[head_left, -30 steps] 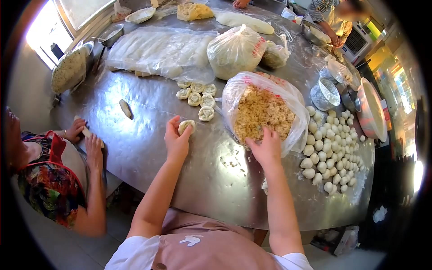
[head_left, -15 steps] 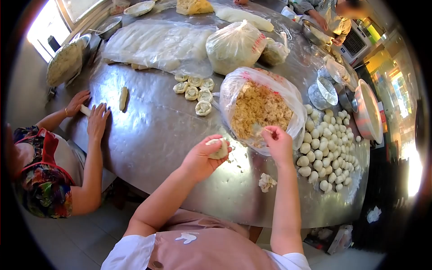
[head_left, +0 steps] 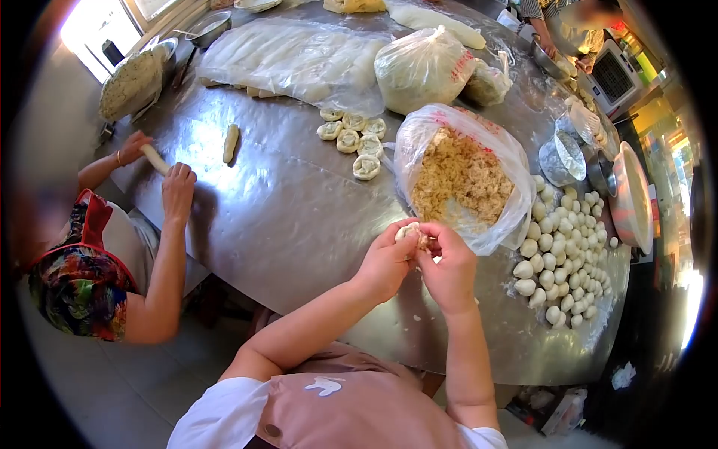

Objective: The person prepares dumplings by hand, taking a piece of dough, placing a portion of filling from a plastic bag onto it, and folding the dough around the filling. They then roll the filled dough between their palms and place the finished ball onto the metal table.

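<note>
In front of my body, both hands meet over a piece of dough [head_left: 407, 230] with some filling showing at its top. My left hand [head_left: 385, 262] is closed around the dough from the left. From the right, the fingertips of my right hand [head_left: 450, 269] pinch at its edge; the grip is partly hidden by the fingers. Just beyond them lies an open plastic bag [head_left: 502, 238] of crumbly yellow-brown filling [head_left: 464, 176]. Several pleated, filled buns [head_left: 366, 168] sit to the left of the bag.
Many small dough balls [head_left: 561, 251] cover the table's right side, near metal bowls [head_left: 562, 159]. Plastic-covered dough [head_left: 292, 63] and a tied bag [head_left: 422, 71] lie at the back. At left, a co-worker's hands [head_left: 178, 191] roll a dough strip [head_left: 155, 160].
My right hand has left the filling bag and come to the dough in my left hand. The view has shifted slightly. The co-worker's hands have moved along the dough strip.
</note>
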Motion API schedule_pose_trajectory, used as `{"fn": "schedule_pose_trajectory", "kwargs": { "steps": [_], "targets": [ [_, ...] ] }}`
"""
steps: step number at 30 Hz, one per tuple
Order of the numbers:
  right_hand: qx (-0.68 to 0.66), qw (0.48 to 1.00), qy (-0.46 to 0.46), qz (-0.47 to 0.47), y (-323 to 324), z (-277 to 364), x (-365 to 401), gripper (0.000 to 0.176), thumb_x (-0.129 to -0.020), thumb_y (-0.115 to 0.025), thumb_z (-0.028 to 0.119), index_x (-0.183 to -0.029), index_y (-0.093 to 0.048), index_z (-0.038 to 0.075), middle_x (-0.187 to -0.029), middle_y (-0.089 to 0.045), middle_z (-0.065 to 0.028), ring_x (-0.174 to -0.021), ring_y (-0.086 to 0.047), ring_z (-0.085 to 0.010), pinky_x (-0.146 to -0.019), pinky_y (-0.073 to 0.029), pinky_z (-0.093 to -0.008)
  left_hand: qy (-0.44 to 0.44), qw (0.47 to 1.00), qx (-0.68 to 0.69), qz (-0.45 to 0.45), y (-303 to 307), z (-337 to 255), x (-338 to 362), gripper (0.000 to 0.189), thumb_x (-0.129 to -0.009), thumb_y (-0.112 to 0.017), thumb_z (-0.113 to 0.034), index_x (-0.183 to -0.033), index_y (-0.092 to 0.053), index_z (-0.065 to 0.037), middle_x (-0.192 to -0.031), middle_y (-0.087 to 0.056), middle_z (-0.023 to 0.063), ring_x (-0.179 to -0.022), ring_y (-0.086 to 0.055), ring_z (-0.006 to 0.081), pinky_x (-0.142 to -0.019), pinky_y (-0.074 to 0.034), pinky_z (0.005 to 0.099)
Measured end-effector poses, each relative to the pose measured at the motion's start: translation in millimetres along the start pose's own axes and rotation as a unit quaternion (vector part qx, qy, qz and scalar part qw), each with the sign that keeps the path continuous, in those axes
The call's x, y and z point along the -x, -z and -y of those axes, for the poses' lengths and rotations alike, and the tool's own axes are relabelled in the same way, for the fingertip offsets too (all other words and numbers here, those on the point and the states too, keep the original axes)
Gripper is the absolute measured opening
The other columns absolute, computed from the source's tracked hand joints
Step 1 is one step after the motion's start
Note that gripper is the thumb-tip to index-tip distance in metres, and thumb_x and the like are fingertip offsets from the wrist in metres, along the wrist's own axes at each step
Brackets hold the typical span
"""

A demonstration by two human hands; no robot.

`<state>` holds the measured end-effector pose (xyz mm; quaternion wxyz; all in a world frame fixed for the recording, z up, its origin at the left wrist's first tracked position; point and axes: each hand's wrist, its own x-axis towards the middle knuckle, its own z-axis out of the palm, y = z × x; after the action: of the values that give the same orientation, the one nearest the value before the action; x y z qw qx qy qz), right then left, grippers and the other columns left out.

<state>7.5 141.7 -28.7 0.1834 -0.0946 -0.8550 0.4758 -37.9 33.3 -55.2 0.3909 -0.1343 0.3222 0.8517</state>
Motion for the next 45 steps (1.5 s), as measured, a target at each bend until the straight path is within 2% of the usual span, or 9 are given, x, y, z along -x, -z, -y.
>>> {"fn": "schedule_pose_trajectory", "kwargs": {
  "steps": [10, 16, 20, 24, 28, 30, 31, 40, 45],
  "targets": [
    [0.012, 1.000, -0.008, -0.027, -5.8, -3.5, 10.2, 0.023, -0.079, -0.067, 0.000, -0.101, -0.062, 0.003, -0.086, -0.066, -0.0093, -0.074, -0.066, -0.0165, -0.066, -0.053, -0.0271, -0.039, 0.999, -0.025, 0.018, 5.4, 7.9, -1.1, 0.030, -0.095, -0.048, -0.007, -0.125, -0.042, -0.008, -0.106, -0.056, 0.0075, -0.099, -0.055, 0.0158, -0.089, -0.045, 0.0309],
    [-0.062, 0.993, -0.104, 0.012, 8.9, 10.1, -3.3, 0.024, -0.081, -0.065, 0.002, -0.105, -0.062, 0.004, -0.088, -0.068, -0.0128, -0.073, -0.067, -0.0199, -0.066, -0.052, -0.0278, -0.029, 0.997, 0.066, 0.015, 9.8, -7.4, -1.4, 0.027, -0.094, -0.049, -0.007, -0.121, -0.045, -0.004, -0.106, -0.057, 0.0101, -0.102, -0.057, 0.0220, -0.090, -0.047, 0.0338],
    [0.115, 0.989, 0.008, -0.095, 21.1, -23.8, -34.5, 0.027, -0.085, -0.064, 0.009, -0.111, -0.060, 0.003, -0.095, -0.067, -0.0140, -0.087, -0.066, -0.0287, -0.077, -0.051, -0.0347, -0.022, 0.993, 0.116, -0.001, 0.6, -20.9, 4.5, 0.026, -0.094, -0.049, -0.009, -0.118, -0.046, -0.002, -0.109, -0.056, 0.0141, -0.112, -0.054, 0.0292, -0.097, -0.045, 0.0366],
    [0.053, 0.991, 0.120, 0.037, 13.9, -9.1, -13.0, 0.063, -0.084, -0.066, 0.031, -0.130, -0.041, -0.003, -0.129, -0.049, -0.0212, -0.119, -0.048, -0.0391, -0.098, -0.040, -0.0431, 0.021, 0.984, 0.157, 0.078, 11.7, -20.2, 1.1, 0.031, -0.097, -0.043, -0.018, -0.125, -0.047, -0.005, -0.119, -0.055, 0.0150, -0.113, -0.053, 0.0282, -0.095, -0.046, 0.0376],
    [0.144, 0.971, 0.191, 0.029, -13.5, -17.2, 3.6, 0.088, -0.078, -0.060, 0.058, -0.136, -0.034, -0.002, -0.140, -0.037, -0.0208, -0.130, -0.031, -0.0447, -0.105, -0.024, -0.0546, 0.132, 0.988, 0.075, 0.021, -12.1, -24.4, 10.2, 0.031, -0.099, -0.038, -0.029, -0.124, -0.051, -0.014, -0.113, -0.059, 0.0028, -0.082, -0.059, 0.0111, -0.064, -0.048, 0.0238],
    [0.166, 0.961, 0.221, 0.023, -11.9, -15.2, -1.5, 0.075, -0.082, -0.053, 0.058, -0.129, -0.039, 0.001, -0.135, -0.045, -0.0174, -0.128, -0.037, -0.0425, -0.104, -0.025, -0.0542, 0.138, 0.965, 0.122, 0.187, 25.3, -12.7, -6.3, 0.024, -0.098, -0.042, -0.026, -0.117, -0.052, -0.015, -0.101, -0.059, -0.0015, -0.061, -0.047, 0.0047, -0.054, -0.041, 0.0186],
    [0.166, 0.958, 0.232, 0.036, -8.9, -13.6, -2.1, 0.071, -0.084, -0.051, 0.058, -0.126, -0.041, 0.002, -0.133, -0.046, -0.0163, -0.127, -0.038, -0.0421, -0.104, -0.025, -0.0541, 0.135, 0.982, 0.098, 0.086, 5.0, -21.5, 10.0, 0.017, -0.097, -0.045, -0.021, -0.112, -0.051, -0.015, -0.093, -0.056, -0.0029, -0.054, -0.036, 0.0035, -0.051, -0.035, 0.0165],
    [0.103, 0.963, 0.250, 0.005, -16.6, -7.7, -2.5, 0.044, -0.097, -0.036, 0.047, -0.102, -0.059, 0.009, -0.106, -0.066, -0.0084, -0.119, -0.051, -0.0351, -0.103, -0.030, -0.0475, 0.045, 0.999, -0.030, -0.004, -0.2, -6.0, 19.9, 0.024, -0.096, -0.042, -0.010, -0.120, -0.045, -0.013, -0.097, -0.053, -0.0008, -0.078, -0.051, 0.0065, -0.069, -0.043, 0.0219],
    [0.072, 0.972, 0.224, -0.004, -9.0, -4.5, 2.6, 0.042, -0.098, -0.036, 0.043, -0.100, -0.061, 0.009, -0.107, -0.066, -0.0090, -0.118, -0.052, -0.0350, -0.102, -0.032, -0.0468, 0.092, 0.966, 0.148, 0.189, 25.3, 3.1, 10.0, 0.026, -0.096, -0.044, -0.008, -0.122, -0.047, -0.011, -0.107, -0.054, 0.0013, -0.091, -0.056, 0.0121, -0.082, -0.048, 0.0266]
  ]
}}
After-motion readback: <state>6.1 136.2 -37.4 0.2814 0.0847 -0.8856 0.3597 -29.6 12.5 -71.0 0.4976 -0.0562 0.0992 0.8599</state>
